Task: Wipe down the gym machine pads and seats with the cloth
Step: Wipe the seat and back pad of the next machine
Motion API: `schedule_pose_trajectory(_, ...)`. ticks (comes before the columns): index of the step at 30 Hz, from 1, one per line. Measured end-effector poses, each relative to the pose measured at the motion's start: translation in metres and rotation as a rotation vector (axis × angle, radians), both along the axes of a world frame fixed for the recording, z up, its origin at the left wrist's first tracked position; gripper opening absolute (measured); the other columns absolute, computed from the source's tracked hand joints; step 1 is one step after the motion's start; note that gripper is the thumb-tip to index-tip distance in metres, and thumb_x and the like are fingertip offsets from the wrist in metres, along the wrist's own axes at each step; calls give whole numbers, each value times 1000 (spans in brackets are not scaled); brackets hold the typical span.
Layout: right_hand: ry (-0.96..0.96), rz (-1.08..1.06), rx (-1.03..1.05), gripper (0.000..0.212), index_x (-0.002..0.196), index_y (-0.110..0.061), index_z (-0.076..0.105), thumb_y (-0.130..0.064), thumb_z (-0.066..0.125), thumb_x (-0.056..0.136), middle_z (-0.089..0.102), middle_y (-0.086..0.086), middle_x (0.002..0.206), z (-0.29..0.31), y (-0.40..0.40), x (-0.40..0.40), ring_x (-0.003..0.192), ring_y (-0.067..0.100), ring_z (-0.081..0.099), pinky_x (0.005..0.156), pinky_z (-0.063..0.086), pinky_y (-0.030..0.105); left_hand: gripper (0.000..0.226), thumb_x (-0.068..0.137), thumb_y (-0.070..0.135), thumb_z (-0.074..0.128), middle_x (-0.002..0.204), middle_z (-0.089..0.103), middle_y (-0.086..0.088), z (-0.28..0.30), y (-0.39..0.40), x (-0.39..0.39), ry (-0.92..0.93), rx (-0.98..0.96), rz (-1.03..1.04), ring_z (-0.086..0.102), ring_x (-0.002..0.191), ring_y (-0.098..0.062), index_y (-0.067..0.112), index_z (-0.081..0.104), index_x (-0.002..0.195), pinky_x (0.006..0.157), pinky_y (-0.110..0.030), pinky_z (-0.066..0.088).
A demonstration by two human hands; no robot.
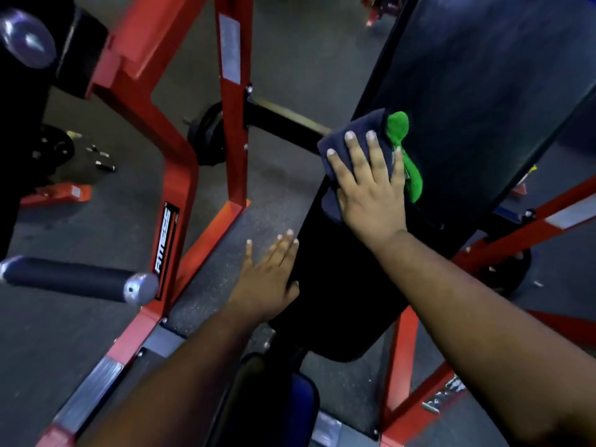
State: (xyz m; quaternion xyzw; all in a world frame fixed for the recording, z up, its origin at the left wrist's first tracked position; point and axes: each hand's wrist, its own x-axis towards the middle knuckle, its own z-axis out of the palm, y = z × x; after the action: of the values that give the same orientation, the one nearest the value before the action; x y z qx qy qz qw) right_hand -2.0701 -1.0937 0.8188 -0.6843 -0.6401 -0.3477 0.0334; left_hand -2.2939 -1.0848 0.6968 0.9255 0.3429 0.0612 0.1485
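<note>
Cloth: the dark cloth with a green part lies flat on the long black pad, at its left edge.
Feel: likely soft, light and floppy; best pressed flat under the palm.
Right hand: fingers spread wide, pressing the cloth.
Left hand: fingers straight, resting against the pad's lower left edge.
Room: red frame, grey floor.

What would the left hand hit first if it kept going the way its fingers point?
Probably nothing soon: the left hand points up along the pad's left edge, over bare floor. Depth is unclear.
</note>
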Motion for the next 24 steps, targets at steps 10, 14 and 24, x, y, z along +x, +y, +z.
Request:
schedule_pose_trajectory(10, -177, 237, -347, 61, 160, -18, 31, -28, 32, 100, 26, 8, 168, -197, -79, -70, 154, 29, 19, 121, 1, 60, 85, 96, 55, 33, 171, -9, 1, -93, -33, -46, 206, -147, 47, -1, 158, -12, 16, -1, 163, 119, -66, -7)
schedule_pose_trajectory(14, -203, 217, -404, 62, 162, -16, 24, -30, 24, 102, 21, 8, 169, -244, -87, -93, 155, 27, 18, 121, -2, 60, 84, 92, 52, 35, 171, 2, -5, -132, -48, -71, 186, -104, 75, 17, 157, -17, 11, 13, 162, 118, -71, 3)
schedule_pose_trajectory(24, -452, 565, -717, 56, 156, -14, 40, -24, 40, 101, 32, 9, 165, -320, -169, -72, 152, 29, 27, 122, 6, 64, 91, 90, 58, 29, 166, -25, 3, -175, -81, -92, 192, -274, 96, -12, 155, -11, 17, -11, 161, 122, -64, -9)
